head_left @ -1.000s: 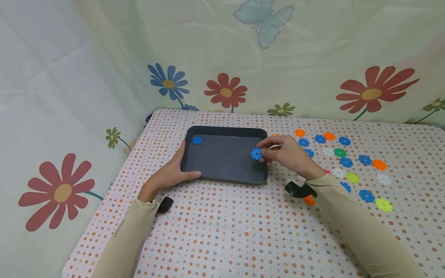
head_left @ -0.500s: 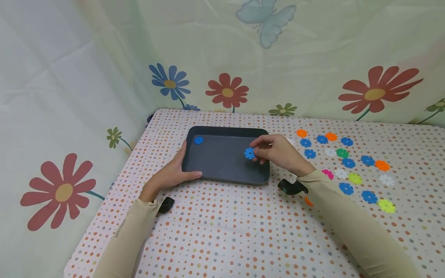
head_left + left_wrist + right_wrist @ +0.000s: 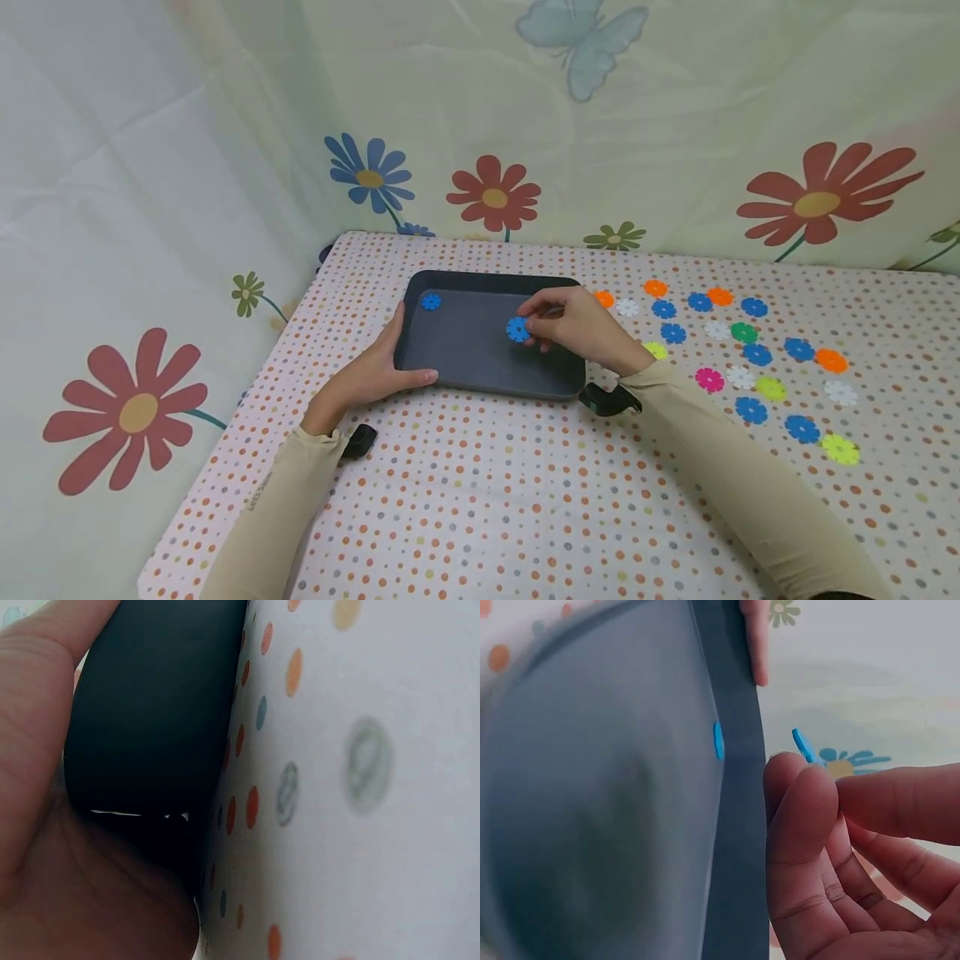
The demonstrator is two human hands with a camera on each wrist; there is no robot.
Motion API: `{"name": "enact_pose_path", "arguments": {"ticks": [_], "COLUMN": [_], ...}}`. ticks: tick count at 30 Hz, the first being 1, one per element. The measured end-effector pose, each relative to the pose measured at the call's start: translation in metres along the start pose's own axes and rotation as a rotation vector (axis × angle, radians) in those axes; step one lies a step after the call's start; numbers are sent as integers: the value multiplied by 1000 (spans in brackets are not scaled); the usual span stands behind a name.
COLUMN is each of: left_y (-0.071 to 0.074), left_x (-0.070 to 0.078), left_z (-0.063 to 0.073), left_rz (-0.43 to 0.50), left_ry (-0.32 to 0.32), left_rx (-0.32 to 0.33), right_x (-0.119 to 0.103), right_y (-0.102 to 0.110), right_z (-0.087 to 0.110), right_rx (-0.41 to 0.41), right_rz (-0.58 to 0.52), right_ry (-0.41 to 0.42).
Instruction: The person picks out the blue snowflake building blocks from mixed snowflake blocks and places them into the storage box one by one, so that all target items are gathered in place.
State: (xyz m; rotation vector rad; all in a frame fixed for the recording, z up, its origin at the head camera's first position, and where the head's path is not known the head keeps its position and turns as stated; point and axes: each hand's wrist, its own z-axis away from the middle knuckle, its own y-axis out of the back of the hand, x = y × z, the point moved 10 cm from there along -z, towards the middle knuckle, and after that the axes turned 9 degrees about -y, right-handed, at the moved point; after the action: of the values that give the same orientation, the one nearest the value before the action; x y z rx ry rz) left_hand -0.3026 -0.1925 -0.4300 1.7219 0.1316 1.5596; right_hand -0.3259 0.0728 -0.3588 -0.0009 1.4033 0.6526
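Pinching one toothed blue piece (image 3: 517, 329) between thumb and fingertips of my right hand (image 3: 576, 325), over the right half of the grey tray (image 3: 457, 358). Its broad face shows in the head view; from the right wrist it is nearly edge-on. Height above the tray floor: cannot tell.

Left hand (image 3: 371, 367) spread against the tray's near left corner, fingers fairly straight along the left wall, thumb at the front edge. Not curled round anything.

State of the work, my reading: early. One blue disc (image 3: 431, 302) lies flat in the far left corner of the tray; the pinched one is not yet down. Outside, on the dotted tablecloth (image 3: 480, 500) to the right, a loose scatter of similar pieces: several blue, plus orange, white, yellow, a green one (image 3: 744, 332) and a pink one (image 3: 709, 380). Whether any of these belong in the tray, cannot tell.

Edges and room: tray walls are raised on all sides, the back one nearest the patterned curtain (image 3: 675, 125). Plenty of tray floor between the two blues. An orange piece (image 3: 603, 298) lies just beyond the right wall and a yellow piece (image 3: 656, 350) just beside my right wrist; a low sleeve could brush that one. In front of the tray, a wide stretch of cloth leaves both forearms space.
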Motion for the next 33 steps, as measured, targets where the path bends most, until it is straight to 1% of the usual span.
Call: {"name": "enact_pose_path", "arguments": {"ticks": [5,12,22,33], "left_y": [0,0,1,1], "left_x": [1,0,0,-2], "left_z": [-1,-2,-2,-3], "left_rz": [2,3,19,26], "left_ry": [-10,0,-3,1], "left_rx": [2,4,4,7], "right_x": [-7,-18,-30,-31], "right_y": [-9,-22,-37,-48], "right_z": [-5,-10,-24,-46], "right_rx": [-19,-45,-65,-67], "right_rz": [0,-25,-43,-59], "right_ry": [25,56,56,48]}}
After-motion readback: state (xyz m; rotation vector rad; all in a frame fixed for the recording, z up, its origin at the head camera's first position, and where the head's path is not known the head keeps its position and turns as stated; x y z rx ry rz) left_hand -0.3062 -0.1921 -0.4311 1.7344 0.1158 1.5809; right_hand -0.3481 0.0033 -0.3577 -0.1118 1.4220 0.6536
